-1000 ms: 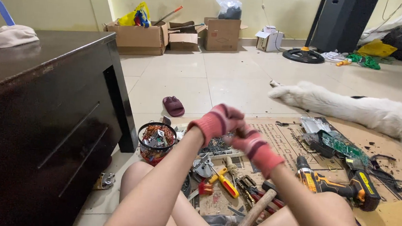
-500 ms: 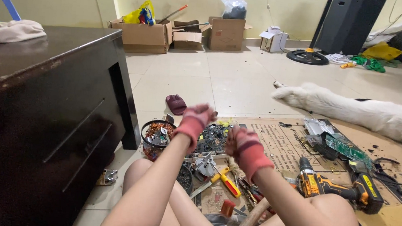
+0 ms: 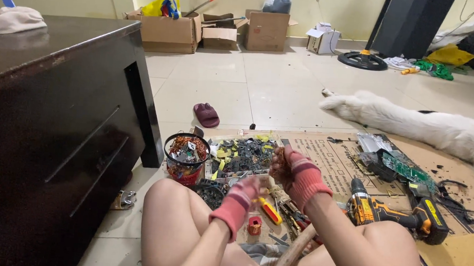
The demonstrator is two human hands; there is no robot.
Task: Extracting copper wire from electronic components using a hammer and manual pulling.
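In our right hand (image 3: 296,173) we hold a small clump of coppery wire (image 3: 279,162), cupped against the gloved palm above the cardboard sheet (image 3: 335,159) on the floor. It looks light and springy, likely to shed loose strands, so we judge it best gripped around the whole bundle, not by one end. Our left hand (image 3: 243,197) hangs lower, fingers loosely curled; we cannot tell whether it holds anything. Just under it lie a yellow-handled screwdriver (image 3: 269,210) and a small red part (image 3: 254,225). A wooden hammer handle (image 3: 291,254) leans between our knees. Beyond sit a tray of dark scrap pieces (image 3: 241,155) and a round tub of copper scrap (image 3: 185,154); to the right lies a cordless drill (image 3: 395,213).
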